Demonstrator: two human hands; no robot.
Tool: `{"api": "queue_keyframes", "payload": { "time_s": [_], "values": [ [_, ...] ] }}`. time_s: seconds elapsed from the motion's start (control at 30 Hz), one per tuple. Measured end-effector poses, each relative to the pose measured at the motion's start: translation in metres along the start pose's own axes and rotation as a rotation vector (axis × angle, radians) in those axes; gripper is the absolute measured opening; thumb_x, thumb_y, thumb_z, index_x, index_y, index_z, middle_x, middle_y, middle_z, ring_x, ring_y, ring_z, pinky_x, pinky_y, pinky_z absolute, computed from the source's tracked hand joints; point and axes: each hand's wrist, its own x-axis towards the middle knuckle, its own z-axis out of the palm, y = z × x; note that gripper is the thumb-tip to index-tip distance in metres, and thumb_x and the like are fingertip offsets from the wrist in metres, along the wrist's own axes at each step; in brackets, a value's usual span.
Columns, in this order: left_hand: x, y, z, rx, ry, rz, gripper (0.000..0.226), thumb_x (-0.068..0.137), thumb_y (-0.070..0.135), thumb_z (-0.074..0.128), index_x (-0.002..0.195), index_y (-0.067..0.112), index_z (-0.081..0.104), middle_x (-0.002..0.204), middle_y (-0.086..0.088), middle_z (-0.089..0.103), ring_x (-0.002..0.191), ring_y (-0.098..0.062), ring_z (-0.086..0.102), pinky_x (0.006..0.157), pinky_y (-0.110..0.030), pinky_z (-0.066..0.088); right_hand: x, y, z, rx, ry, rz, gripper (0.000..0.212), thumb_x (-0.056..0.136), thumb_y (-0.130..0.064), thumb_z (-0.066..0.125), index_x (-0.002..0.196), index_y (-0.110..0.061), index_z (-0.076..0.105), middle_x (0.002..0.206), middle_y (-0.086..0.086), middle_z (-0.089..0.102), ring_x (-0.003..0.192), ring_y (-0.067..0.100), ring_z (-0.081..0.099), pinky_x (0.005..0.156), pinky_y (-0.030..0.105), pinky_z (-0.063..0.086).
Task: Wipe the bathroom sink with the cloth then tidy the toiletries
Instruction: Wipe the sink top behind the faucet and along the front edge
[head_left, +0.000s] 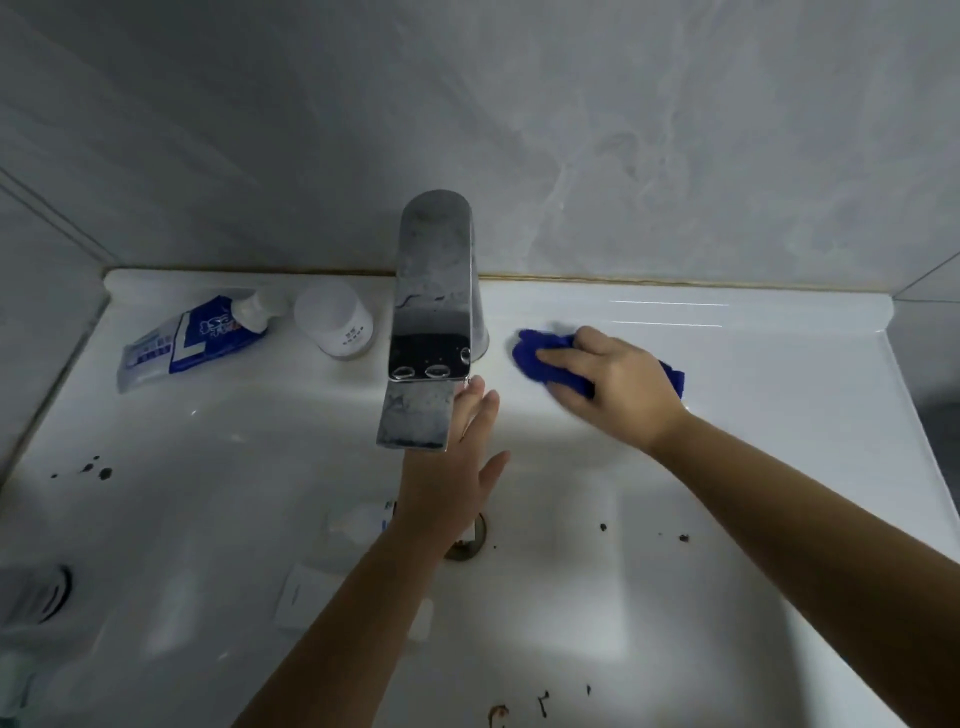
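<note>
A blue cloth (540, 358) lies bunched on the white sink's (753, 374) back ledge, right of the chrome faucet (434, 322). My right hand (618, 384) presses down on the cloth and grips it. My left hand (462, 457) reaches over the basin with its fingers spread, its fingertips just under the faucet spout and empty. A blue and white toothpaste tube (187, 340) lies on the ledge at the left. Beside it stands a white jar (335, 322). A small white bottle (363, 522) lies in the basin, partly hidden by my left forearm.
Dark specks of dirt dot the basin at the left (96, 467), right (644, 532) and front (540, 706). The drain (470, 543) shows beside my left wrist. A round black-rimmed object (39, 597) sits at the far left edge. Grey tiled walls enclose the sink.
</note>
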Motion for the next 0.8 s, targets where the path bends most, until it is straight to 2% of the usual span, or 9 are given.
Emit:
{"api": "queue_keyframes", "payload": {
  "time_s": [0.07, 0.13, 0.27, 0.37, 0.4, 0.47, 0.53, 0.7, 0.8],
  "values": [
    [-0.001, -0.002, 0.002, -0.011, -0.01, 0.01, 0.06, 0.085, 0.042, 0.05, 0.136, 0.011, 0.041, 0.143, -0.01, 0.042, 0.132, -0.027, 0.036, 0.106, -0.043, 0.034, 0.025, 0.006, 0.006, -0.022, 0.199, 0.143, 0.03, 0.08, -0.02, 0.063, 0.107, -0.008, 0.066, 0.093, 0.015, 0.063, 0.074, 0.034, 0.062, 0.061, 0.035, 0.053],
    [-0.001, -0.005, 0.004, -0.011, 0.013, 0.036, 0.059, 0.084, 0.041, 0.05, 0.135, 0.012, 0.04, 0.141, -0.011, 0.043, 0.131, -0.027, 0.037, 0.105, -0.043, 0.035, 0.043, -0.002, 0.018, -0.007, 0.27, 0.22, 0.031, 0.079, -0.019, 0.064, 0.108, -0.008, 0.066, 0.097, 0.017, 0.062, 0.076, 0.036, 0.061, 0.064, 0.035, 0.051],
    [-0.002, -0.007, 0.004, -0.007, 0.0, 0.024, 0.062, 0.084, 0.043, 0.051, 0.137, 0.015, 0.035, 0.142, -0.011, 0.043, 0.132, -0.026, 0.035, 0.102, -0.045, 0.04, 0.024, -0.032, 0.033, 0.029, 0.064, 0.042, 0.029, 0.077, -0.019, 0.067, 0.104, -0.01, 0.068, 0.089, 0.012, 0.063, 0.066, 0.031, 0.061, 0.056, 0.034, 0.054],
    [0.0, -0.01, 0.001, -0.021, -0.013, 0.042, 0.06, 0.085, 0.044, 0.047, 0.137, 0.015, 0.037, 0.141, -0.01, 0.043, 0.131, -0.025, 0.036, 0.1, -0.046, 0.042, 0.003, -0.016, 0.018, -0.053, 0.007, -0.081, 0.029, 0.078, -0.02, 0.066, 0.106, -0.011, 0.067, 0.092, 0.012, 0.064, 0.07, 0.031, 0.063, 0.054, 0.033, 0.052],
    [0.001, -0.011, 0.001, -0.029, -0.008, 0.055, 0.06, 0.084, 0.043, 0.048, 0.136, 0.013, 0.04, 0.14, -0.011, 0.044, 0.13, -0.025, 0.036, 0.099, -0.046, 0.042, 0.005, -0.006, 0.013, -0.101, 0.045, -0.069, 0.03, 0.08, -0.023, 0.061, 0.107, -0.012, 0.067, 0.093, 0.014, 0.064, 0.072, 0.034, 0.063, 0.053, 0.035, 0.052],
    [0.001, -0.009, 0.001, -0.038, 0.007, 0.049, 0.058, 0.083, 0.041, 0.052, 0.133, 0.012, 0.044, 0.139, -0.011, 0.046, 0.129, -0.025, 0.036, 0.099, -0.044, 0.044, 0.022, 0.012, 0.008, -0.102, 0.203, 0.141, 0.034, 0.081, -0.027, 0.053, 0.108, -0.012, 0.066, 0.096, 0.017, 0.062, 0.075, 0.037, 0.061, 0.058, 0.037, 0.051],
    [0.0, -0.005, 0.002, -0.035, 0.03, 0.03, 0.058, 0.083, 0.04, 0.053, 0.133, 0.011, 0.046, 0.138, -0.012, 0.047, 0.13, -0.024, 0.035, 0.099, -0.041, 0.043, 0.033, 0.007, 0.012, -0.057, 0.275, 0.275, 0.033, 0.082, -0.024, 0.055, 0.11, -0.009, 0.065, 0.097, 0.017, 0.062, 0.076, 0.038, 0.06, 0.062, 0.036, 0.049],
    [0.002, 0.001, 0.0, -0.009, 0.044, 0.016, 0.058, 0.085, 0.044, 0.046, 0.133, 0.013, 0.041, 0.138, -0.012, 0.047, 0.13, -0.024, 0.034, 0.095, -0.041, 0.046, -0.013, -0.02, 0.008, 0.01, -0.077, -0.054, 0.034, 0.075, -0.017, 0.071, 0.108, -0.011, 0.067, 0.093, 0.011, 0.065, 0.072, 0.032, 0.064, 0.062, 0.035, 0.054],
    [0.001, 0.004, -0.004, -0.016, 0.047, 0.011, 0.055, 0.084, 0.041, 0.046, 0.13, 0.011, 0.044, 0.136, -0.013, 0.05, 0.129, -0.022, 0.033, 0.085, -0.037, 0.051, -0.015, 0.027, -0.018, -0.094, 0.052, 0.071, 0.032, 0.073, -0.02, 0.067, 0.104, -0.014, 0.069, 0.094, 0.013, 0.066, 0.075, 0.036, 0.066, 0.062, 0.037, 0.053]
  ]
}}
